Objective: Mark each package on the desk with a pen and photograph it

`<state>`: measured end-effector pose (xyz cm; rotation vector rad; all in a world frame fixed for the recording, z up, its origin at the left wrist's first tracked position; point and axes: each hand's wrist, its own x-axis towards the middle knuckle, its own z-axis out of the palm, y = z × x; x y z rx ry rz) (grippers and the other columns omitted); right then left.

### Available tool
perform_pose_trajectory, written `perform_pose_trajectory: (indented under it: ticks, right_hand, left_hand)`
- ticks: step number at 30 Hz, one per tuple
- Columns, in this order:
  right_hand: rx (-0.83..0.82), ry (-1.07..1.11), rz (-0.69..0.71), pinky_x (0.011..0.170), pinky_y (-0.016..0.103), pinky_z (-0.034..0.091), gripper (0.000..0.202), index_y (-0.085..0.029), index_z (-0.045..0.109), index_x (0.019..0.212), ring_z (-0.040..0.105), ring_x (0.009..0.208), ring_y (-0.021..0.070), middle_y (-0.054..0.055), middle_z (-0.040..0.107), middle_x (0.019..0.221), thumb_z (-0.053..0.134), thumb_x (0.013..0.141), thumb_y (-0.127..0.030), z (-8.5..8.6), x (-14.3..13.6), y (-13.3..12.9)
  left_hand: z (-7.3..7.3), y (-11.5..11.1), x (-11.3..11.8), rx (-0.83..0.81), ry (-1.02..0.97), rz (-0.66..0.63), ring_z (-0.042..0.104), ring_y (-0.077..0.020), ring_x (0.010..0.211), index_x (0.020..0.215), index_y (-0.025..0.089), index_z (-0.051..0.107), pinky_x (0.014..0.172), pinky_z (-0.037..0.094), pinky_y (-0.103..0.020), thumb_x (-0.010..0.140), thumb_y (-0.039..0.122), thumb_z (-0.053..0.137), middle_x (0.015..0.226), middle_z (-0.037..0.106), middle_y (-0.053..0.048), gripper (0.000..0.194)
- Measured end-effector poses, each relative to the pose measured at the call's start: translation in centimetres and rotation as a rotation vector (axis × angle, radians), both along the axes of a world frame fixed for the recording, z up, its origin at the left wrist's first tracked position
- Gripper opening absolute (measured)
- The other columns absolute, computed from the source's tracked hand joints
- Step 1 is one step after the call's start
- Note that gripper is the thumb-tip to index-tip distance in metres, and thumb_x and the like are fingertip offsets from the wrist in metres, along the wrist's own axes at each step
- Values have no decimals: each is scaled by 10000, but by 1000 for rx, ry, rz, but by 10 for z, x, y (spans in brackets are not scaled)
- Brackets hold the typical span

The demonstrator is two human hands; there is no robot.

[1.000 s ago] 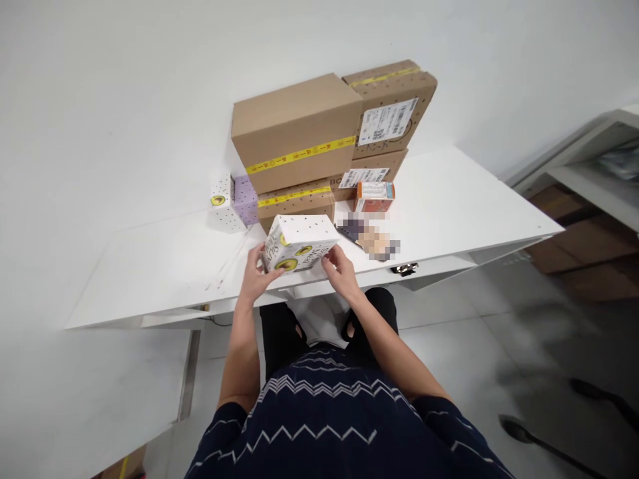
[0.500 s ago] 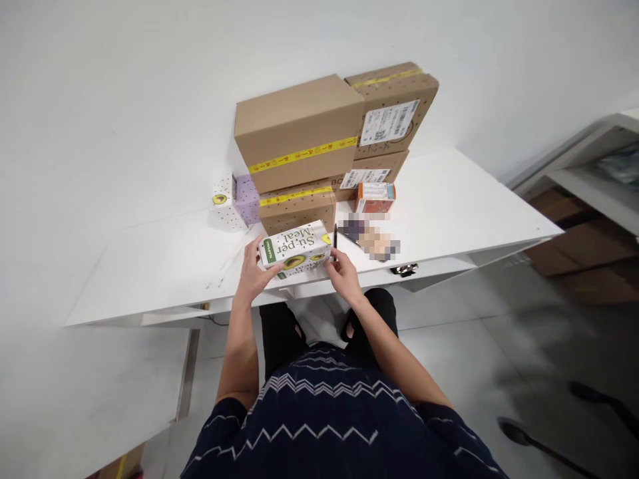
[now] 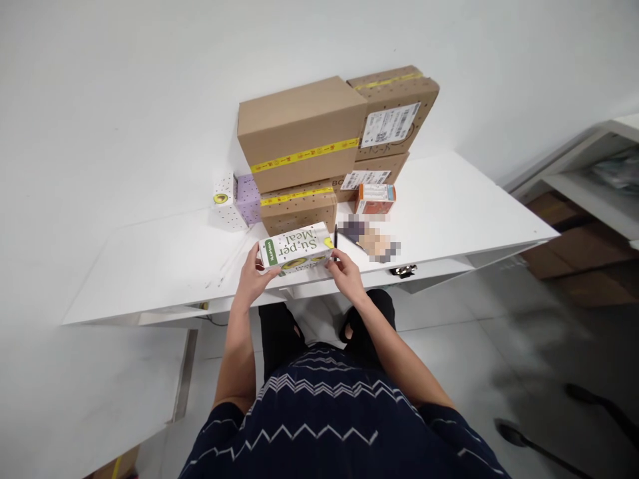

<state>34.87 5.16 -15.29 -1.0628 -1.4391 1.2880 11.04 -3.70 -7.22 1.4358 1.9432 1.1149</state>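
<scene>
Between my two hands is a white carton (image 3: pixel 297 245) with "Su-per Meal" in green letters and avocado pictures, its print upside down to me. My left hand (image 3: pixel 253 276) grips the carton's left end, thumb along the near side and fingers around the end. At the opposite end, my right hand (image 3: pixel 344 273) holds the near right corner with thumb and fingertips. The carton is over the front part of the white desk (image 3: pixel 439 219); whether it rests on the surface I cannot tell. A black pen (image 3: pixel 336 234) lies just beyond my right fingers.
Brown cardboard boxes (image 3: pixel 304 126) are stacked against the wall behind the carton. Left of them stand a lilac box (image 3: pixel 248 199) and a white dotted box (image 3: pixel 228 203). An orange and white box (image 3: pixel 375 198) and a blurred-out item (image 3: pixel 372 239) are to the right. Shelves (image 3: pixel 589 179) stand far right.
The carton has tilted slightly, so its top face shows more and its near side less. Both hands keep their hold on it. The view has shifted a little.
</scene>
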Motion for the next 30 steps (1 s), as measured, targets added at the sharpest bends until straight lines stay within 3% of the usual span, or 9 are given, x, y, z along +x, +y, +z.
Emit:
perform_pose_trajectory:
  ticks: [4, 7, 11, 14, 19, 22, 25, 30]
  right_hand:
    - [-42, 22, 14, 762, 357, 539, 488, -209, 635, 1262, 644, 795, 196, 53, 707, 955, 527, 818, -383, 2, 2, 0]
    - [-71, 16, -22, 777, 367, 544, 466, -218, 692, 1179, 636, 813, 195, 56, 709, 1037, 505, 779, -366, 1, 5, -2]
    - [-187, 53, 14, 756, 367, 541, 445, -202, 740, 1084, 633, 761, 178, 64, 713, 1072, 512, 743, -376, 0, 11, -7]
    - [-268, 53, 49, 798, 387, 529, 448, -177, 745, 1075, 652, 821, 202, 78, 731, 1041, 524, 754, -399, 1, 16, -16]
    - [-226, -78, 26, 896, 421, 491, 497, -179, 742, 1080, 647, 1019, 264, 103, 734, 1104, 467, 875, -538, 8, 27, -32]
    - [-208, -125, 39, 869, 419, 505, 575, -177, 726, 1115, 648, 1000, 273, 113, 723, 1143, 430, 899, -621, 12, 29, -37]
    - [-127, -150, 12, 908, 421, 497, 554, -194, 710, 1142, 635, 1016, 271, 115, 701, 1184, 500, 877, -632, 13, 24, -38]
    - [-113, -190, 0, 737, 370, 528, 586, -172, 693, 1168, 620, 814, 217, 118, 667, 1076, 615, 798, -621, 13, 17, -34]
  left_hand:
    - [-18, 0, -1, 163, 96, -19, 568, -223, 1040, 1417, 271, 387, 772, 508, -326, 719, 315, 765, 1403, 475, -118, 795]
    - [-41, -4, -1, 281, 235, 22, 520, -254, 1143, 1349, 238, 446, 765, 519, -327, 710, 249, 733, 1380, 420, -150, 701]
    - [-73, -23, 4, 245, 179, 91, 567, -218, 1061, 1400, 226, 428, 806, 538, -346, 803, 229, 622, 1290, 498, -141, 628]
    - [-85, -44, 11, 156, 49, 85, 602, -185, 1014, 1487, 244, 366, 899, 534, -370, 857, 209, 527, 1245, 570, -105, 651]
    - [-82, -64, 14, 117, 26, 153, 593, -226, 1163, 1387, 266, 558, 1087, 433, -458, 838, 162, 494, 1282, 614, -88, 563]
    - [-76, -55, 7, 98, -166, 237, 648, -234, 1101, 1336, 227, 607, 1034, 484, -454, 912, 294, 487, 1192, 680, -103, 445]
    - [-68, -36, 1, 25, -364, 308, 688, -245, 1004, 1342, 175, 592, 909, 555, -435, 945, 508, 467, 1145, 711, -132, 533]
    - [-49, -15, 4, -91, -297, 148, 635, -294, 1127, 1192, 184, 697, 947, 517, -435, 910, 629, 488, 1205, 701, -124, 567]
